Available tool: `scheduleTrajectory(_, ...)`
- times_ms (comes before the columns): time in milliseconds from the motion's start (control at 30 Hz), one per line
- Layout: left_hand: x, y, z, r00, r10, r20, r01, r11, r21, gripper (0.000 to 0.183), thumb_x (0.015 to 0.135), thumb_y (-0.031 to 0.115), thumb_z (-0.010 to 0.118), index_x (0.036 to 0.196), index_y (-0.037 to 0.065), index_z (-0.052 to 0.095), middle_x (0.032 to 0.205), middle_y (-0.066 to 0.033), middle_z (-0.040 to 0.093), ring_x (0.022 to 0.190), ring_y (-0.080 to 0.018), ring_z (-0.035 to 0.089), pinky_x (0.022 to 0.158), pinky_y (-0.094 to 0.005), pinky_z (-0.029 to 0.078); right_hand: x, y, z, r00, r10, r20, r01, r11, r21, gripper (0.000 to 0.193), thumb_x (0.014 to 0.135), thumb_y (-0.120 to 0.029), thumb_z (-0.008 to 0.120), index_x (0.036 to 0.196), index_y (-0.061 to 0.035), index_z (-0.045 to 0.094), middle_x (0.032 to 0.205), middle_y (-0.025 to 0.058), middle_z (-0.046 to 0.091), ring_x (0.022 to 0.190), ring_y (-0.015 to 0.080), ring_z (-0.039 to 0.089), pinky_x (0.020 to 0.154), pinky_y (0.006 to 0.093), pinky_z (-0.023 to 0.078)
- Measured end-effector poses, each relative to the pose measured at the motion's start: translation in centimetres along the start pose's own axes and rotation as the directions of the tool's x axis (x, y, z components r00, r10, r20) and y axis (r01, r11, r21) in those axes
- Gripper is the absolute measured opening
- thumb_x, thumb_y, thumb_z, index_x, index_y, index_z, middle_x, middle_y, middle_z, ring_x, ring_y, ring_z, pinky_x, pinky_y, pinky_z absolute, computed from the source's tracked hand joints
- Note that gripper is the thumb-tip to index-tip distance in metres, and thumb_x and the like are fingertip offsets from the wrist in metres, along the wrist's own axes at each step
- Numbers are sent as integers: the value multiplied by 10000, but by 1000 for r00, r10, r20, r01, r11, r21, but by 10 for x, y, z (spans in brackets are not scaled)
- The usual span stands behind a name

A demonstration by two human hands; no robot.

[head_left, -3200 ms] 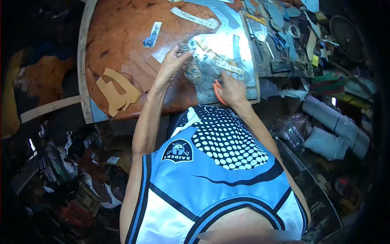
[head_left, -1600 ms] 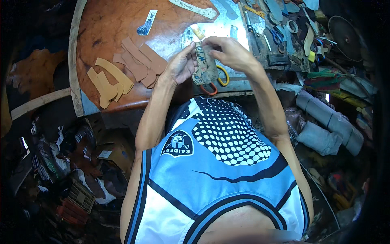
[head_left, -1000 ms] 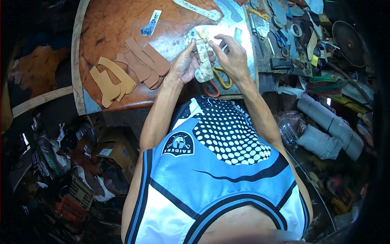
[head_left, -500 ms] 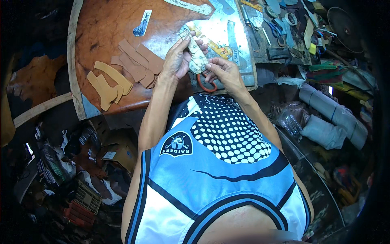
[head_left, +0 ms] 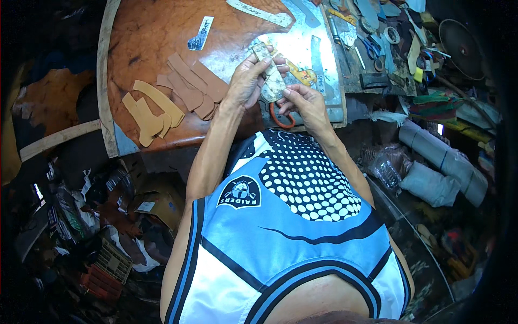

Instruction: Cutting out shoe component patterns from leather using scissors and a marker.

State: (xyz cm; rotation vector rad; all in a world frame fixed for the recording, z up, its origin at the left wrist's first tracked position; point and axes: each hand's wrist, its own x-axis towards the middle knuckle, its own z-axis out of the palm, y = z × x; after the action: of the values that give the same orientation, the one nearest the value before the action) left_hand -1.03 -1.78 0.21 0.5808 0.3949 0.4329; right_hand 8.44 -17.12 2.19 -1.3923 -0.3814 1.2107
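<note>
My left hand point(head_left: 246, 82) is closed around a pale, stained strip-like pattern piece point(head_left: 270, 73) with dark marks, thumb on its face and fingers behind. The fingertips of my right hand point(head_left: 306, 105) pinch the rounded lower end of that piece. It is held above the near edge of the work table. An orange-red looped handle point(head_left: 283, 122) shows just below my right fingers; whatever it joins is hidden. Left of my hands lie several brown cut pieces point(head_left: 186, 89) and, nearer the left corner, several tan ones point(head_left: 145, 116), partly overlapping.
A brown leather sheet point(head_left: 145, 38) covers the table's left part, with a shiny metal plate point(head_left: 334, 108) at right. A worn yellow piece point(head_left: 302, 75) lies behind my hands. Tools and tape rolls point(head_left: 392, 35) crowd the side bench. Wrapped rolls point(head_left: 442, 156) lie at the right.
The whole view has shifted a little, so the table and hands appear further right and lower. The pattern piece has turned slightly between my fingers; both hands keep their hold.
</note>
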Motion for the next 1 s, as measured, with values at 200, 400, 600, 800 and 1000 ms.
scheduleTrajectory(200,1,4,-2,1000,-22,-1,22,1000,-5,370,979,125,509,1303,-29,415,1050,-176,637,978,-248,658,854,-348,573,3,2,2,1000,4,4,-4,1000,-13,220,964,-161,575,1048,43,586,844,131,676,674,134,667,603,207,539)
scheduleTrajectory(400,1,3,-3,1000,-21,2,21,999,-24,362,982,133,509,1290,-33,419,995,-148,641,956,-234,661,844,-343,575,4,2,2,1000,-1,17,1,1000,-8,229,962,-169,579,1051,42,586,849,129,677,680,132,668,605,208,537)
scheduleTrajectory(600,0,3,0,1000,-15,10,15,1000,-10,357,985,144,505,1284,-34,425,999,-144,638,944,-231,663,835,-351,577,1,0,3,1000,11,5,-11,1000,-1,229,962,-172,581,1046,41,592,849,130,676,681,133,666,605,209,530)
scheduleTrajectory(800,4,4,-5,999,-23,-30,23,1000,-1,317,988,117,469,1285,10,442,1005,-159,631,959,-264,663,861,-391,572,1,3,-1,998,-29,63,25,998,63,323,1005,-257,499,1032,51,589,908,143,679,709,139,672,632,228,536)
scheduleTrajectory(1000,8,2,-11,1000,-19,-18,19,1000,4,330,986,114,482,1296,14,432,1057,-172,620,994,-280,654,890,-405,567,-1,0,1,999,36,26,-39,994,104,295,991,-256,532,1018,30,600,879,136,682,679,129,666,599,212,533)
